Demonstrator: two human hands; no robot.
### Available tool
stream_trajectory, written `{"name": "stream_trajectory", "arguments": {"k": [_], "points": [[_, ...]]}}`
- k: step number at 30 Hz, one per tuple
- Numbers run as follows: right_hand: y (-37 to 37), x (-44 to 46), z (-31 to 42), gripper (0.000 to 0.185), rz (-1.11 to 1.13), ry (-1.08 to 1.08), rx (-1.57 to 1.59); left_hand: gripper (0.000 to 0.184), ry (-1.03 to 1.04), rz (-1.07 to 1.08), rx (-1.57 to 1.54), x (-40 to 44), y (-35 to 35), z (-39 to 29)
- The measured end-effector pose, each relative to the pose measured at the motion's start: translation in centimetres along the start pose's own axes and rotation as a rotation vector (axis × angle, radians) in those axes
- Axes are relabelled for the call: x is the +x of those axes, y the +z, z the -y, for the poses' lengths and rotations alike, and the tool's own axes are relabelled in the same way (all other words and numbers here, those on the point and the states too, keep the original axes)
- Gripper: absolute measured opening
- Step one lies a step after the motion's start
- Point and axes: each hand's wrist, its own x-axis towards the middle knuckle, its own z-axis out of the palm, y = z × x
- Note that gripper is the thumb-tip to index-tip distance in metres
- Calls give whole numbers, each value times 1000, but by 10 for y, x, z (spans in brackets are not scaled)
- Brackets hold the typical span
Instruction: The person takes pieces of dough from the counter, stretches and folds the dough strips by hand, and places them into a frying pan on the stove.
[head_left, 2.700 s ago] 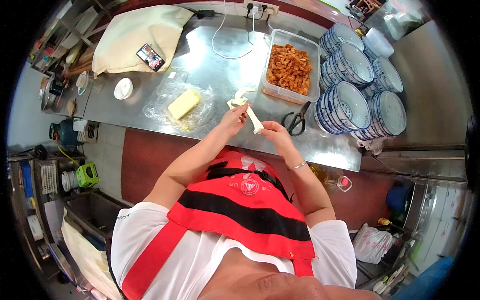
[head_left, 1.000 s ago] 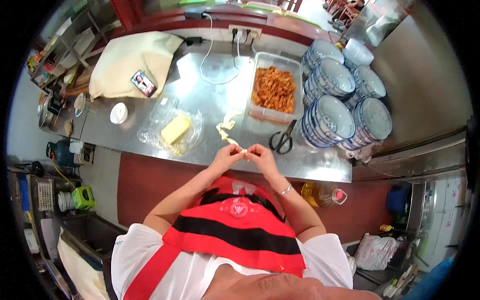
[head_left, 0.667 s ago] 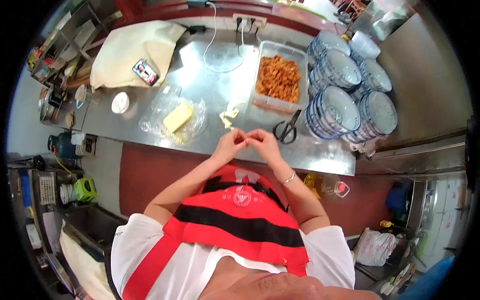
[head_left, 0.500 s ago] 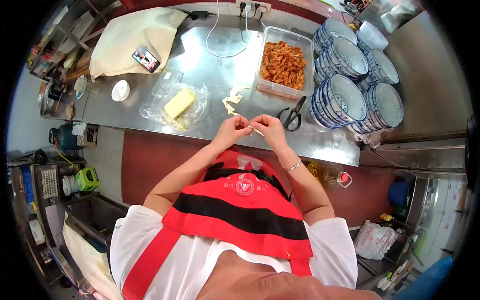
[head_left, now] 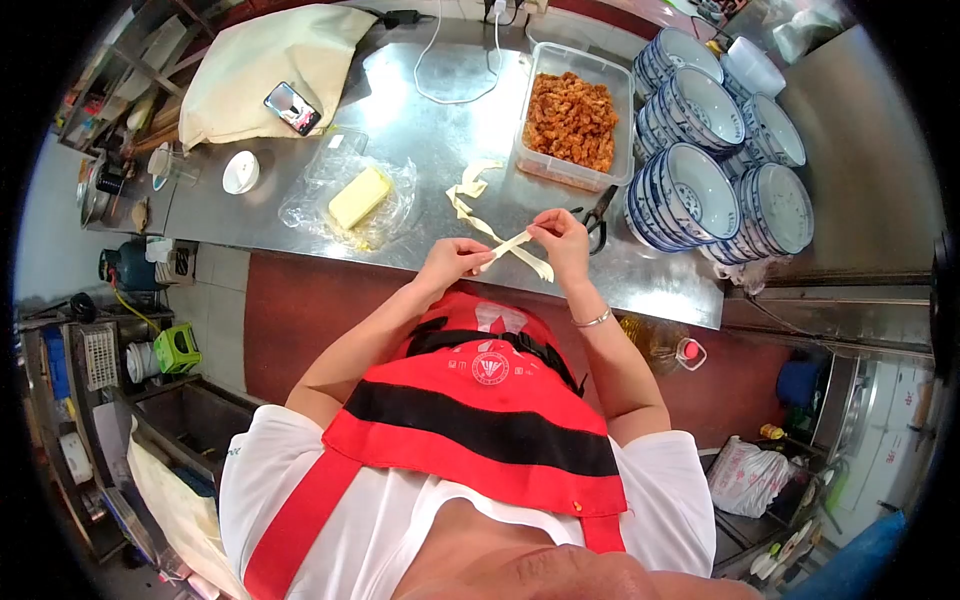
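A pale cream strip point(head_left: 508, 245), flat and soft-looking, is stretched between my two hands at the front edge of the steel table. My left hand point(head_left: 453, 262) pinches its lower left end, and my right hand point(head_left: 562, 240) pinches its upper right end. Crossing beneath it, a twisted pale strand point(head_left: 463, 205) of the same colour runs up the table; its frayed-looking end lies near the edge. Whether these strips are dough or cloth I cannot tell. Left of my hands, a pale yellow block point(head_left: 360, 198) rests on crumpled clear plastic wrap point(head_left: 305, 207). Black-handled scissors point(head_left: 598, 220) lie beside my right hand.
A clear plastic tub point(head_left: 578, 178) holds reddish-brown minced food. Stacked blue-and-white bowls point(head_left: 700, 190) stand at the right. A phone point(head_left: 293, 108) lies on a cream cloth point(head_left: 240, 75) near a small white cup point(head_left: 241, 172). A white cable point(head_left: 440, 98) crosses the steel table point(head_left: 240, 222) at the back.
My hands have moved apart, the right one up and to the right. The strip, earlier mostly hidden in my fingers, now shows stretched out between them.
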Motion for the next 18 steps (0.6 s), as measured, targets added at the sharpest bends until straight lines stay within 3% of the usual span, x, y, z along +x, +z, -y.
{"name": "stream_trajectory", "arguments": {"k": [7, 10, 12, 16, 18], "points": [[-13, -4, -19, 12, -117, 74, 48, 13, 29, -48, 100, 2, -11, 19], [-16, -10, -25, 12, -174, 202, 83, 12, 37, -20, -31, 1, -10, 22], [-15, -17, -32, 16, -127, 459, 673, 14, -68, 45, -188, 0, -11, 22], [-16, -31, -43, 18, -82, 503, 823, 18, -215, 51, -289, 14, -16, 42], [-18, -38, -45, 17, -68, 444, 800, 19, -198, -2, -148, 23, -15, 53]]}}
